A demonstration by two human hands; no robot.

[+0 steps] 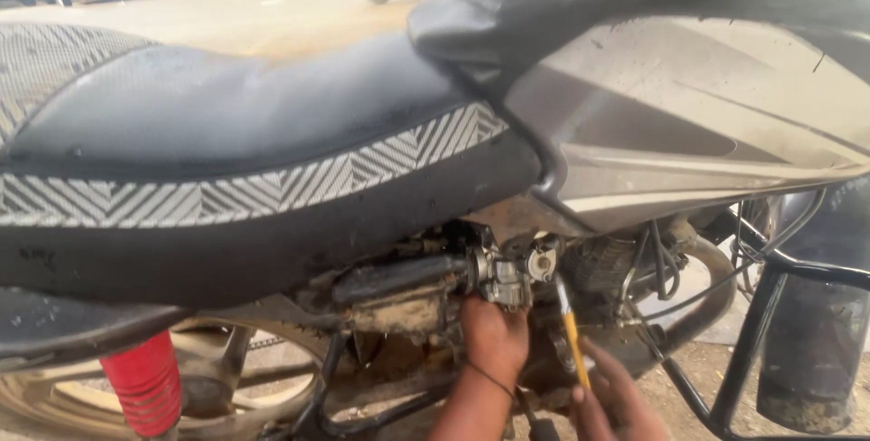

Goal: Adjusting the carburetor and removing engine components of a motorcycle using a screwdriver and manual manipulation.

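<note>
I look at the side of a motorcycle with a black seat (227, 124) trimmed with a grey zigzag band and a grey fuel tank (689, 106). Under the seat sits a small metal carburettor (506, 278). My left hand (494, 337) reaches up from below and grips the underside of the carburettor. My right hand (616, 400) holds a screwdriver with a yellow shaft (573, 350), its tip pointing up at the carburettor's right side.
A red rear shock spring (145, 387) and the rear wheel (227, 378) are at lower left. A black crash guard frame (770, 314) and hoses stand at right. A road with vehicles runs behind the seat.
</note>
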